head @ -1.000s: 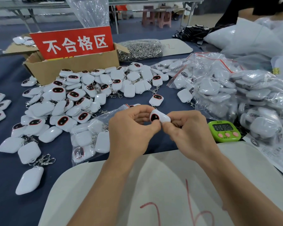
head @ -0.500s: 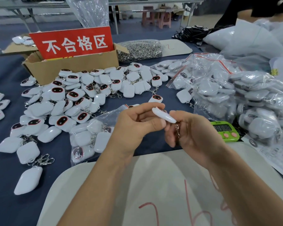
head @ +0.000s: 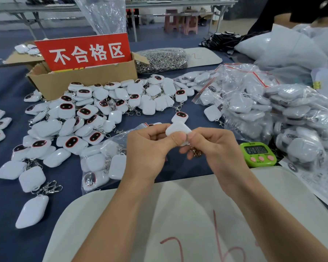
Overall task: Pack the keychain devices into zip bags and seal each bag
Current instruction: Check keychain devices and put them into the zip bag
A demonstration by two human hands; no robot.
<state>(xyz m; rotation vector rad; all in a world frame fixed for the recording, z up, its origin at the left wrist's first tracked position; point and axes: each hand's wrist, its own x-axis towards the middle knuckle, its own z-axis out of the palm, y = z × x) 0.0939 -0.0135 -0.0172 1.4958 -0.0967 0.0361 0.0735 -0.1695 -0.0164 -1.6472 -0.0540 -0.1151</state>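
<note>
Both hands hold one white keychain device (head: pixel 176 130) above the table's middle, its plain white back turned up. My left hand (head: pixel 150 148) pinches it with thumb and curled fingers. From the other side my right hand (head: pixel 214 148) pinches it too, and its metal clasp (head: pixel 195 151) hangs under those fingers. A clear zip bag (head: pixel 102 161) partly filled with devices lies just left of my left hand. Loose devices (head: pixel 95 110), white with dark red-rimmed faces, are heaped across the blue cloth behind.
A cardboard box (head: pixel 80 80) with a red sign stands at the back left. Filled bags (head: pixel 263 110) pile up on the right beside a green timer (head: pixel 257 154). A white board (head: pixel 197 214) lies in front under my arms. A bag of metal clasps (head: pixel 161 59) sits behind.
The device was turned over in my hands: its dark face showed first, then its edge, and now its white back is up. Both hands stayed in place.
</note>
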